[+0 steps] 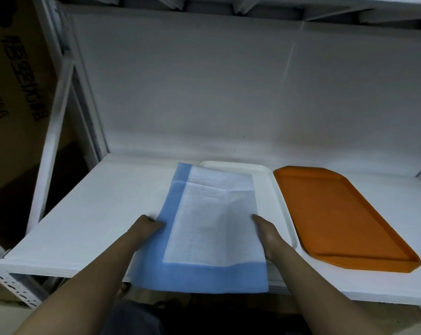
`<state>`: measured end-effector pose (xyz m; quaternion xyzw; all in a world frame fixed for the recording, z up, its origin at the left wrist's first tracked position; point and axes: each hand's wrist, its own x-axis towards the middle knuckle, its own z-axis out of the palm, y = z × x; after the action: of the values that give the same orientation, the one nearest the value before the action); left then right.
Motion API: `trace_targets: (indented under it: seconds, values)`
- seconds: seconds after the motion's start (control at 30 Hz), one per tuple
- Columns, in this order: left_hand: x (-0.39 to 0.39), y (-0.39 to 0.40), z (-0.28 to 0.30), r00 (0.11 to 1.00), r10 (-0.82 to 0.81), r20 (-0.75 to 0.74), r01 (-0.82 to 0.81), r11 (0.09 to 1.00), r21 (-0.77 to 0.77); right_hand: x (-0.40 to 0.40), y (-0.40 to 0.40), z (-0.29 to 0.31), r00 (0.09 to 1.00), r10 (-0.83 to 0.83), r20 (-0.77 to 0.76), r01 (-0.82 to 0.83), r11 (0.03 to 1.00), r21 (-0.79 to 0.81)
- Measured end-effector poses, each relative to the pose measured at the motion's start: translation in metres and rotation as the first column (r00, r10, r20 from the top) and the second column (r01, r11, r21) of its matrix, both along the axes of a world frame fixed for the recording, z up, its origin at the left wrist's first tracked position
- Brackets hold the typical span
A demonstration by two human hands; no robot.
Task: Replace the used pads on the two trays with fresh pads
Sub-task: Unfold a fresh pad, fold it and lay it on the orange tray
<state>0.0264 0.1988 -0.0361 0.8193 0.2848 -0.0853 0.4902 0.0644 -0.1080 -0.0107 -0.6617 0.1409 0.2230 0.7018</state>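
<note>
Both hands point(145, 229) point(265, 234) grip pad point(212, 221) over white tray point(272, 189).

Head camera looks steeply down, close over the shelf point(88, 213).

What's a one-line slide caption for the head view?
Both hands, left hand and right hand, hold a blue-bordered pad over the white tray; orange tray sits bare alongside.
</note>
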Motion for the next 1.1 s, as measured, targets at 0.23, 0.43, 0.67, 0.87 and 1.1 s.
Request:
trace_targets:
  seconds: [0.23,0.43,0.67,0.87,1.1]
  values:
    - [-0.011,-0.016,0.012,1.000,0.000,0.028,0.006,0.980,-0.200,0.008,-0.010,0.002,0.994,-0.023,0.111,0.055,0.954,-0.295]
    - [-0.011,-0.024,0.019,0.999,0.040,0.016,-0.034,0.961,-0.274,0.003,-0.020,0.014,0.991,0.126,-0.032,-0.130,0.954,-0.270]
    - [-0.024,-0.034,0.031,0.998,0.062,-0.011,-0.061,0.926,-0.373,0.005,-0.034,0.012,0.988,0.056,0.144,0.016,0.889,-0.457]
    - [-0.027,-0.036,0.025,0.997,0.028,-0.070,-0.059,0.868,-0.494,0.001,-0.044,0.009,0.983,0.125,-0.131,-0.142,0.981,-0.129]
    - [-0.030,-0.044,0.017,0.994,-0.042,-0.099,0.007,0.944,-0.329,0.002,-0.045,0.004,0.981,0.113,-0.157,-0.130,0.986,-0.106]
